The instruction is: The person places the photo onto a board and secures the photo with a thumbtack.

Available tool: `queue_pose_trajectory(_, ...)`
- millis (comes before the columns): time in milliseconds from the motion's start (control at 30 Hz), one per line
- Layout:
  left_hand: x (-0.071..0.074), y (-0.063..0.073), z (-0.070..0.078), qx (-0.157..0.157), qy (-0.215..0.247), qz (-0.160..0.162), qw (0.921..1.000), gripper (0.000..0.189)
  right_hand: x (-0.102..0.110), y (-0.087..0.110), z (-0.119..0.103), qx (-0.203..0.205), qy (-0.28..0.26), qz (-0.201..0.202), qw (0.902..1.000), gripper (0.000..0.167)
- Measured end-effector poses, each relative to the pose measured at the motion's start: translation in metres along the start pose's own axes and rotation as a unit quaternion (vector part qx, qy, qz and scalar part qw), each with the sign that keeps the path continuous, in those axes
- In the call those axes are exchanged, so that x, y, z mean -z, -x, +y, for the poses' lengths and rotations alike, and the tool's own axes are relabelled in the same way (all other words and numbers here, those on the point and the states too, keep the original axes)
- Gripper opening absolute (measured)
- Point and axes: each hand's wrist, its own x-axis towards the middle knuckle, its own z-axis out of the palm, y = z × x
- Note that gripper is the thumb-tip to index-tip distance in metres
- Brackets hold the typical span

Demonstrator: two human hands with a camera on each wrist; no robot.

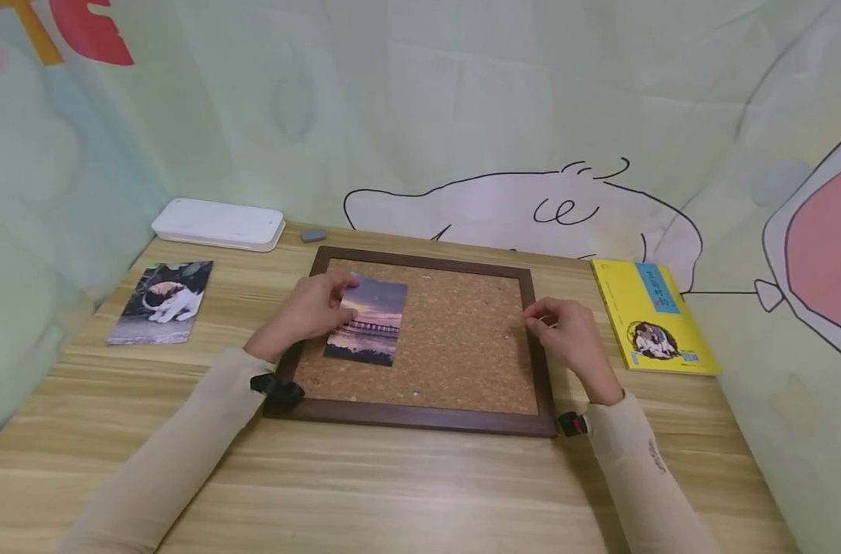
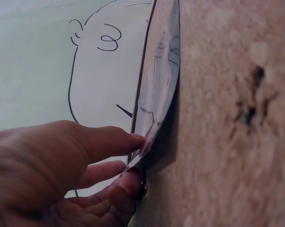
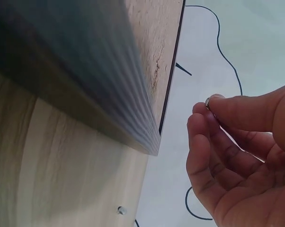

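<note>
A framed cork board (image 1: 462, 346) lies flat on the table. On its left part is a sunset photo with a bridge (image 1: 368, 342). My left hand (image 1: 315, 306) pinches the photo's left edge between thumb and fingers. Seen from the left wrist, the photo (image 2: 161, 80) bends, with its held edge lifted off the cork. Over the board's right frame edge, my right hand (image 1: 565, 331) pinches a small silvery thumbtack (image 3: 208, 102) between thumb and index finger. Several small shiny tacks (image 1: 416, 393) dot the cork.
A cat photo (image 1: 164, 304) lies on the left of the table. Behind are a white case (image 1: 219, 223) and a grey eraser-like block (image 1: 313, 235). A yellow book (image 1: 642, 315) lies at the right. A loose tack (image 3: 122, 210) shows on the wood beyond the frame.
</note>
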Motion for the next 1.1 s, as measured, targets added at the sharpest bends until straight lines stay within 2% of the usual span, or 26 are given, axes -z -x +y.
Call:
queue_pose_trajectory(300, -0.002, 0.0, 0.003, 0.0, -0.017, -0.007, 0.9998, 0.053, -0.009, -0.006, -0.005, 0.015, 0.003, 0.006, 0.9999, 0.012)
queue_pose_trajectory(733, -0.002, 0.002, 0.004, 0.013, -0.023, -0.013, 0.9996, 0.054, -0.031, -0.026, -0.043, 0.039, -0.047, -0.036, 0.9975, 0.01)
queue_pose_trajectory(967, -0.003, 0.003, 0.004, 0.015, -0.016, -0.016, 0.9996, 0.054, -0.047, -0.034, -0.065, 0.007, -0.105, -0.07, 0.9921, 0.01)
queue_pose_trajectory(1100, -0.002, 0.003, 0.004, 0.013, -0.021, -0.014, 0.9996, 0.054, -0.053, -0.037, -0.077, 0.001, -0.116, -0.067, 0.991, 0.011)
